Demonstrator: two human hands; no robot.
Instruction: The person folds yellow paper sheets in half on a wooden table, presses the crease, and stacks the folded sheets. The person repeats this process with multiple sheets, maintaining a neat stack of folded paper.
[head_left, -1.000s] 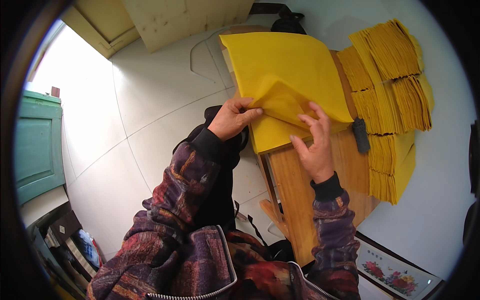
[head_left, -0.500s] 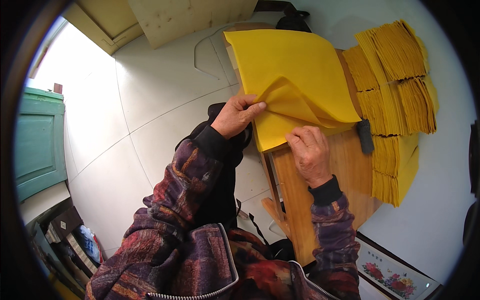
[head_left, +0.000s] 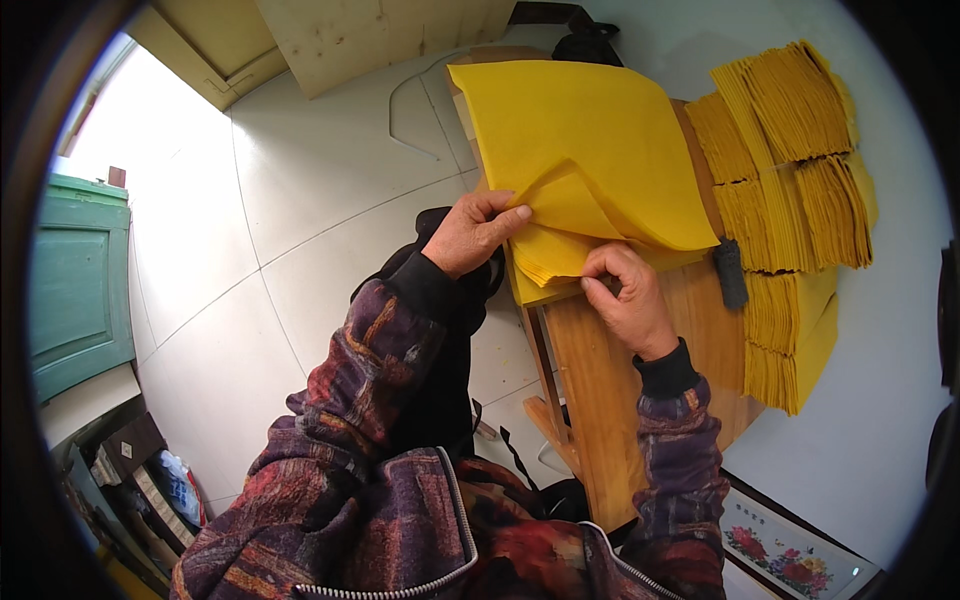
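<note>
A stack of large yellow paper sheets [head_left: 600,130] lies on the wooden table. At the stack's left edge my left hand [head_left: 473,235] pinches a lifted, folded-back part of the upper sheets, thumb on top. My right hand [head_left: 632,300] is closed at the near side, thumb and forefinger pinching the corner of the lower sheets, whose edges show slightly fanned. Between the hands the raised sheets form a peaked fold. How many sheets each hand grips cannot be made out.
Folded yellow paper bundles [head_left: 800,110] are piled along the table's right side. A dark grey roll-shaped object [head_left: 731,274] lies between them and the stack. Bare wooden tabletop [head_left: 600,390] shows nearer me. A green cabinet [head_left: 80,280] stands at far left, and a framed flower picture [head_left: 790,550] is lower right.
My right hand has shifted slightly right and nearer me, drawing the corner of the lower sheets along so their edges fan out. My left hand stays in place.
</note>
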